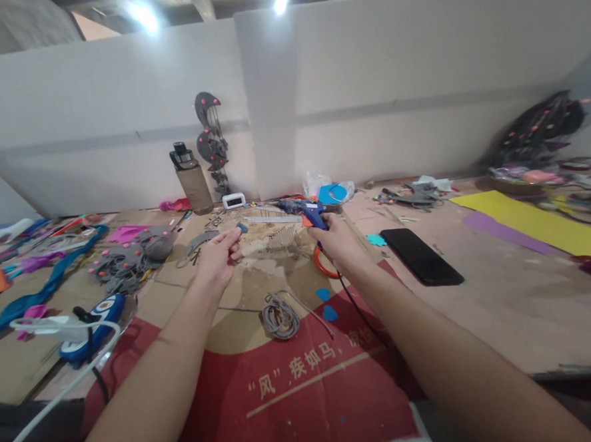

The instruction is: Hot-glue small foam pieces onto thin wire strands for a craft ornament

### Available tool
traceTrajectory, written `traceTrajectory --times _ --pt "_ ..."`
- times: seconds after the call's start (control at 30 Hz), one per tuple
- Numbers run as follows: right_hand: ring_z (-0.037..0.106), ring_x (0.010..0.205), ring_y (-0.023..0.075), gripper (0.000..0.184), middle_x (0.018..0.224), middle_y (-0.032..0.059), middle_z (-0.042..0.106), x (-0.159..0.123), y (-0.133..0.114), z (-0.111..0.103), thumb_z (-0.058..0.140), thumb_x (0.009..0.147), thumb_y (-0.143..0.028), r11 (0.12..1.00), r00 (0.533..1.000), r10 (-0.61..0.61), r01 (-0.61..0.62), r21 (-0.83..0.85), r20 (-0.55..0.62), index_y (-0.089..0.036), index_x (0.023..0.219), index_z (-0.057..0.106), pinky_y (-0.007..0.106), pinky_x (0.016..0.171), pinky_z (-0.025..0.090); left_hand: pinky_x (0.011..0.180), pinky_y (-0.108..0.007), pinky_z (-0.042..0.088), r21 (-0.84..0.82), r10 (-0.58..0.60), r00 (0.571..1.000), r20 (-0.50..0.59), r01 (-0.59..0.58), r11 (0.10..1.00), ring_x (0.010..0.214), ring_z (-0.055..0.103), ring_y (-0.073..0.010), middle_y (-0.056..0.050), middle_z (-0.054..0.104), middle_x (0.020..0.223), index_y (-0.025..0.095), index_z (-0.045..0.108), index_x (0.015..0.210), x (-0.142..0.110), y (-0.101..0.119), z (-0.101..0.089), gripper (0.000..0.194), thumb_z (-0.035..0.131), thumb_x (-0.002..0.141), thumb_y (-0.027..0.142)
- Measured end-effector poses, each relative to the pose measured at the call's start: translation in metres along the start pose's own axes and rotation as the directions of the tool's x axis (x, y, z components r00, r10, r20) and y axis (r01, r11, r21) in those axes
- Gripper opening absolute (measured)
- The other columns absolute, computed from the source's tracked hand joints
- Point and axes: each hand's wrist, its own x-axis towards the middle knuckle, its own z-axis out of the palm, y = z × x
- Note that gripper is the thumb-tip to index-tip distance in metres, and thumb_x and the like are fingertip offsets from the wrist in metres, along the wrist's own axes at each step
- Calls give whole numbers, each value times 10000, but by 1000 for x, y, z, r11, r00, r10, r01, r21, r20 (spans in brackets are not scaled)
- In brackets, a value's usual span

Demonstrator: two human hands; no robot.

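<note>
Up past the coiled grey cord [280, 317] and off to its left, the left hand [220, 255] has its fingers pinching a tiny blue piece [242, 228]. Beyond the cord to the right, the right hand's [339, 235] fingers are wrapped round a hard plastic glue gun [314, 212]. Partway at best, I'd guess: that piece isn't visibly stuck to anything, and two flat, kinda heart-shaped blue cutouts [330, 313] lie loose right of the cord, on printed cardboard [226, 398].
</note>
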Motion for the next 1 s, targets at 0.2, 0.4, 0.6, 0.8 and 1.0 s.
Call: traceTrajectory --times 0.2,0.4,0.6,0.8,1.0 --pt "492 670 115 217 834 0 537 -15 -19 4 572 687 -312 962 994 27 -54 269 106 -203 871 534 255 583 454 335 -118 228 20 1 1000 -10 0 1000 423 358 -4 28 500 579 88 613 654 1 0 -2 203 775 572 176" --pt "532 637 113 358 886 13 574 -25 -26 6 554 689 -226 939 957 -125 29 342 262 -236 1037 473 250 525 477 337 -121 218 21 8 1000 -4 -8 1000 421 352 0 35 490 577 84 612 652 3 -1 -2 212 780 562 178" --pt "513 611 116 385 981 38 620 -31 -22 7 491 775 -207 949 869 -315 298 106 381 -247 1155 438 248 504 444 347 -127 211 27 21 1000 0 -21 999 420 338 0 45 469 556 85 617 644 4 -2 -3 209 778 557 186" --pt "564 868 188 340 980 60 611 -35 -23 8 476 816 -184 836 802 -469 538 -105 370 -209 1155 461 351 781 465 353 -139 199 63 40 999 11 -40 997 415 322 -3 50 446 539 94 598 610 2 -1 -1 216 778 560 203" --pt "559 840 196 290 963 73 604 -38 -23 9 455 827 -171 800 792 -475 570 -188 384 -189 1116 454 367 780 452 354 -142 211 82 53 999 10 -53 995 417 332 -6 49 448 547 101 586 610 0 -1 2 236 781 563 225"
